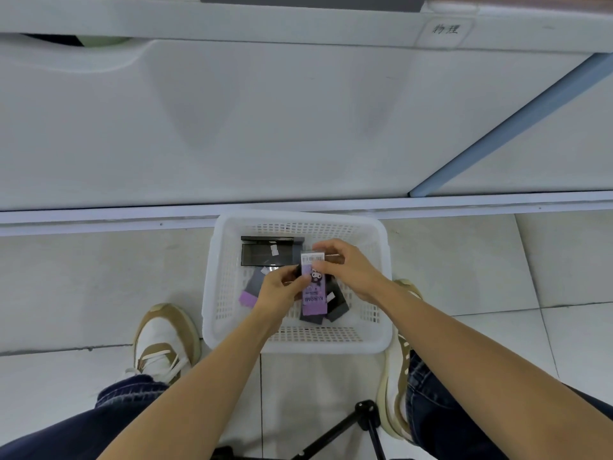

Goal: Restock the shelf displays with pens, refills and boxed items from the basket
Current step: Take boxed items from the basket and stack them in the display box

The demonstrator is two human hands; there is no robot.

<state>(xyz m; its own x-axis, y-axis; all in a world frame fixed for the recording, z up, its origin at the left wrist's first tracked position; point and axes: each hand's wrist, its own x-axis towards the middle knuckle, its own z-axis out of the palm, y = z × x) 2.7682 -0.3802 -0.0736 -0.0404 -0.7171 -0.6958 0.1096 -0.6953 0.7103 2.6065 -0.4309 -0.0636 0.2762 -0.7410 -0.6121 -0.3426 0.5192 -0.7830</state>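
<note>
A white plastic basket (298, 343) stands on the floor between my feet. Over it, both hands hold a purple and black cartoon-print pack (313, 290) with a barcode label at its top. My left hand (278, 290) pinches the pack's left edge. My right hand (348, 270) grips its upper right part, fingers curled over the top. Inside the basket lie a long black box (262, 254), a grey and purple pack (252, 288) and a black pack (336, 305). Part of the basket's contents is hidden by my hands.
A white shelf base panel (232, 127) rises just behind the basket, with a pale blue upright (497, 131) at the right. My shoes (162, 343) flank the basket on the tiled floor. A black tripod (361, 423) stands near the bottom.
</note>
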